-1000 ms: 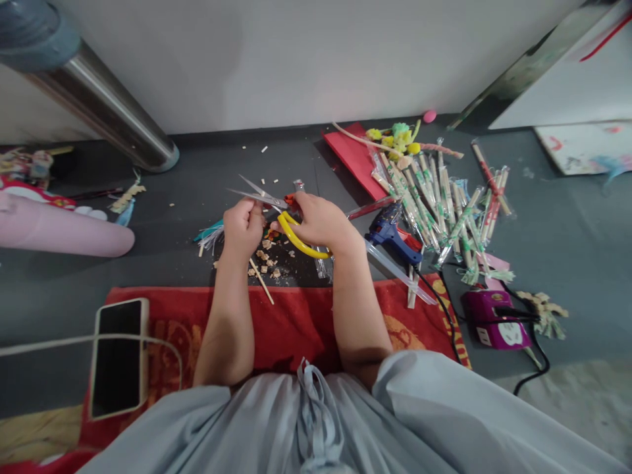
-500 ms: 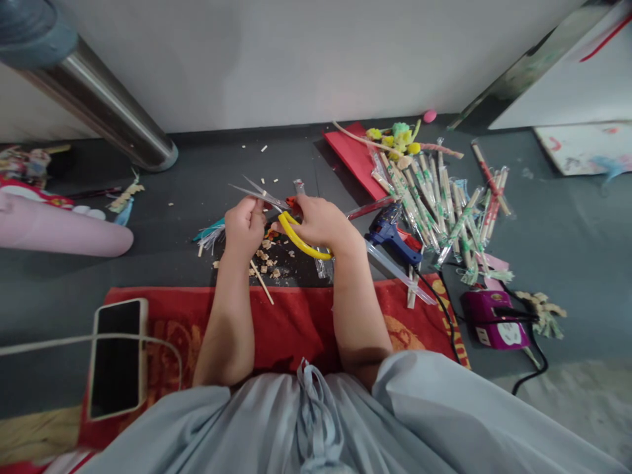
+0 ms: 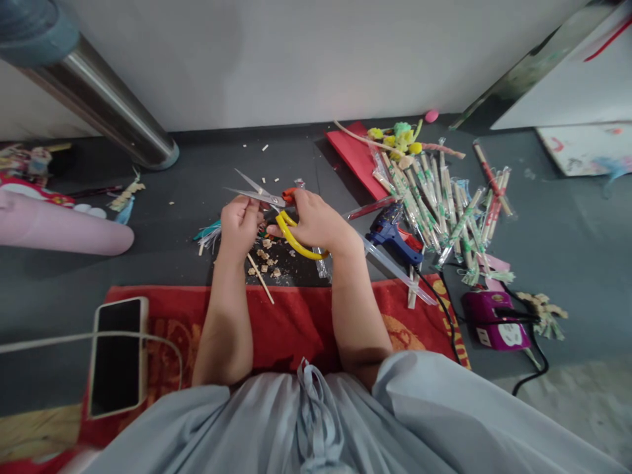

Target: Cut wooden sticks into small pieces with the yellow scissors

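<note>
Pointing leftward over a dark grey tabletop (image 3: 197, 178), a pair of yellow-handled scissors (image 3: 272, 199) is grasped by the right hand (image 3: 316, 220), its blades parted just above the left hand (image 3: 239, 222), whose fingers are curled inward; whether anything is pinched there cannot be told. Yellow capitals are printed along the right edge of a red towel (image 3: 296, 322), but the word is crossed by a black cord (image 3: 447, 316) and cannot be read with certainty. Green and red marks are carried by the clear wrappers of a heap of wooden sticks (image 3: 419, 191), too small to be made out. Beige chips (image 3: 266, 258) are scattered between the forearms, where a thin stick (image 3: 261, 280) is laid slantwise onto the towel. Just beyond the right wrist, a blue glue gun (image 3: 395, 237) is set between the hand and the heap, with red paper (image 3: 358, 158) partly covered behind. A purple power adapter (image 3: 494, 319) is seen farther right; a phone (image 3: 118, 355), crossed by a white cable (image 3: 49, 342), is laid on the towel's left end. A teal-and-white tassel (image 3: 210, 237) is partly hidden by the left hand, a clear wrapper (image 3: 322, 268) by the right wrist, and a pink cylinder (image 3: 64, 224) is cut off at the left edge.
</note>
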`<state>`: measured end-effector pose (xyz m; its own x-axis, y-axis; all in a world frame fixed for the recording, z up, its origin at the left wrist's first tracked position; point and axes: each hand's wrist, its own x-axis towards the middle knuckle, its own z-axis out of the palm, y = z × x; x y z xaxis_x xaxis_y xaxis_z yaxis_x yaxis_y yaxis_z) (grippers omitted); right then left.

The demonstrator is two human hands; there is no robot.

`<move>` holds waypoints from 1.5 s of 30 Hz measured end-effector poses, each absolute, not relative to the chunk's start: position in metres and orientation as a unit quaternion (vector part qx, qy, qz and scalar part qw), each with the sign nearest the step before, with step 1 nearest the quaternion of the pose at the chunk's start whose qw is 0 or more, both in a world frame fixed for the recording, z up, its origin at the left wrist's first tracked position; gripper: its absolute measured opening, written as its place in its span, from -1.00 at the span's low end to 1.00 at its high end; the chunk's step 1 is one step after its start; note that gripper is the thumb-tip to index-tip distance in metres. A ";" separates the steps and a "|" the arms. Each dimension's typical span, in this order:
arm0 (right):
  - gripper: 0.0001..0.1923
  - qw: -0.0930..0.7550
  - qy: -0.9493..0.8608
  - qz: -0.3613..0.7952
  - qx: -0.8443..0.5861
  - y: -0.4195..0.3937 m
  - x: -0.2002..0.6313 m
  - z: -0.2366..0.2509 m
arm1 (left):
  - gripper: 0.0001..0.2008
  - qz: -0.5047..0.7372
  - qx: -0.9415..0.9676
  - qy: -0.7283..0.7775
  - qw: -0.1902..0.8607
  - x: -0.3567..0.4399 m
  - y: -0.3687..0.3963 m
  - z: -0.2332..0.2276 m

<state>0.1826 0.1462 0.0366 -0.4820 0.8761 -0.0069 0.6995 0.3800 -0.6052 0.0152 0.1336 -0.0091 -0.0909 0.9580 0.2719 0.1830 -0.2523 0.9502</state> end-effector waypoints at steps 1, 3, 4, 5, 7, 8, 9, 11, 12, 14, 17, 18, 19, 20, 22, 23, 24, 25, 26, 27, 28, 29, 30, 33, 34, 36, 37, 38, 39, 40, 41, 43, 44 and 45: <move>-0.27 0.160 -0.816 0.278 -0.482 0.146 0.183 0.037 | -0.58 0.547 0.557 0.495 0.381 0.016 0.133 -0.008; -0.26 0.162 -0.818 0.275 -0.479 0.146 0.184 0.037 | -0.59 0.551 0.529 0.491 0.420 0.019 0.133 -0.005; -0.25 0.163 -0.819 0.273 -0.478 0.146 0.184 0.038 | -0.59 0.557 0.520 0.488 0.426 0.020 0.132 -0.005; -0.23 0.163 -0.820 0.271 -0.477 0.146 0.184 0.038 | -0.60 0.561 0.515 0.486 0.429 0.020 0.132 -0.004; -0.21 0.161 -0.820 0.268 -0.479 0.145 0.184 0.039 | -0.60 0.561 0.512 0.481 0.438 0.020 0.133 -0.004; -0.21 0.160 -0.820 0.267 -0.480 0.145 0.185 0.039 | -0.60 0.558 0.513 0.480 0.442 0.019 0.133 -0.004; -0.22 0.158 -0.820 0.267 -0.482 0.145 0.185 0.039 | -0.60 0.553 0.516 0.479 0.446 0.019 0.133 -0.005; -0.23 0.155 -0.819 0.268 -0.483 0.145 0.186 0.040 | -0.59 0.541 0.521 0.480 0.453 0.017 0.133 -0.004; -0.23 0.154 -0.819 0.270 -0.482 0.145 0.187 0.040 | -0.58 0.537 0.522 0.479 0.457 0.017 0.133 -0.004; -0.23 0.155 -0.820 0.275 -0.478 0.145 0.188 0.040 | -0.57 0.532 0.523 0.477 0.464 0.016 0.132 -0.003; -0.23 0.146 -0.821 0.281 -0.475 0.146 0.189 0.040 | -0.57 0.528 0.523 0.473 0.474 0.016 0.131 -0.001; -0.23 0.142 -0.822 0.281 -0.474 0.146 0.189 0.040 | -0.58 0.525 0.523 0.472 0.477 0.016 0.131 -0.001; -0.24 0.140 -0.823 0.281 -0.473 0.146 0.189 0.040 | -0.59 0.524 0.523 0.472 0.478 0.016 0.131 0.000; -0.25 0.137 -0.824 0.279 -0.473 0.146 0.189 0.040 | -0.59 0.524 0.523 0.472 0.480 0.015 0.131 0.000; -0.27 0.130 -0.826 0.274 -0.475 0.146 0.188 0.040 | -0.59 0.521 0.523 0.473 0.481 0.015 0.131 0.000; -0.29 0.125 -0.827 0.270 -0.477 0.146 0.188 0.040 | -0.59 0.519 0.524 0.475 0.481 0.014 0.131 0.000; -0.31 0.120 -0.828 0.265 -0.479 0.146 0.187 0.041 | -0.59 0.517 0.524 0.476 0.481 0.014 0.132 0.000; -0.34 0.116 -0.830 0.259 -0.480 0.146 0.187 0.041 | -0.58 0.514 0.525 0.477 0.483 0.014 0.132 -0.001; -0.36 0.113 -0.831 0.253 -0.482 0.147 0.187 0.041 | -0.58 0.512 0.526 0.476 0.484 0.014 0.132 -0.001; -0.39 0.110 -0.832 0.246 -0.484 0.147 0.188 0.042 | -0.58 0.511 0.528 0.476 0.484 0.014 0.132 -0.001; -0.41 0.107 -0.833 0.241 -0.486 0.147 0.188 0.043 | -0.58 0.509 0.531 0.475 0.484 0.014 0.132 -0.001; -0.42 0.103 -0.834 0.238 -0.487 0.147 0.189 0.043 | -0.58 0.508 0.534 0.473 0.482 0.014 0.132 -0.001; -0.43 0.099 -0.834 0.236 -0.489 0.147 0.189 0.044 | -0.58 0.507 0.538 0.471 0.481 0.014 0.132 -0.001; -0.45 0.089 -0.832 0.238 -0.494 0.147 0.189 0.046 | -0.58 0.510 0.538 0.471 0.478 0.015 0.132 -0.002; -0.45 0.085 -0.830 0.239 -0.496 0.147 0.189 0.047 | -0.57 0.512 0.535 0.471 0.479 0.015 0.132 -0.002; -0.44 0.078 -0.828 0.241 -0.500 0.146 0.189 0.048 | -0.57 0.516 0.530 0.471 0.481 0.015 0.132 -0.002; -0.44 0.075 -0.828 0.242 -0.500 0.146 0.189 0.048 | -0.57 0.517 0.529 0.471 0.481 0.015 0.132 -0.001; -0.43 0.072 -0.828 0.242 -0.501 0.146 0.189 0.049 | -0.56 0.516 0.530 0.472 0.480 0.015 0.131 -0.001; -0.43 0.068 -0.827 0.243 -0.502 0.146 0.189 0.049 | -0.56 0.514 0.532 0.474 0.477 0.015 0.131 -0.001; -0.42 0.064 -0.827 0.244 -0.502 0.146 0.189 0.050 | -0.55 0.512 0.533 0.478 0.474 0.015 0.131 -0.001; -0.41 0.060 -0.827 0.245 -0.503 0.146 0.189 0.051 | -0.54 0.510 0.534 0.482 0.472 0.015 0.131 -0.002; -0.40 0.053 -0.824 0.246 -0.507 0.146 0.189 0.052 | -0.54 0.503 0.536 0.491 0.468 0.014 0.131 -0.003; -0.39 0.051 -0.823 0.247 -0.510 0.146 0.188 0.053 | -0.54 0.499 0.537 0.496 0.465 0.014 0.131 -0.004; -0.39 0.050 -0.821 0.247 -0.513 0.146 0.188 0.053 | -0.54 0.496 0.540 0.502 0.459 0.014 0.131 -0.005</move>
<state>0.1880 0.1457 0.0531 -0.4686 0.8666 -0.1715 0.8176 0.3519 -0.4557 0.0135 0.1315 -0.0054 0.0039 0.9971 0.0761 0.0864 -0.0761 0.9933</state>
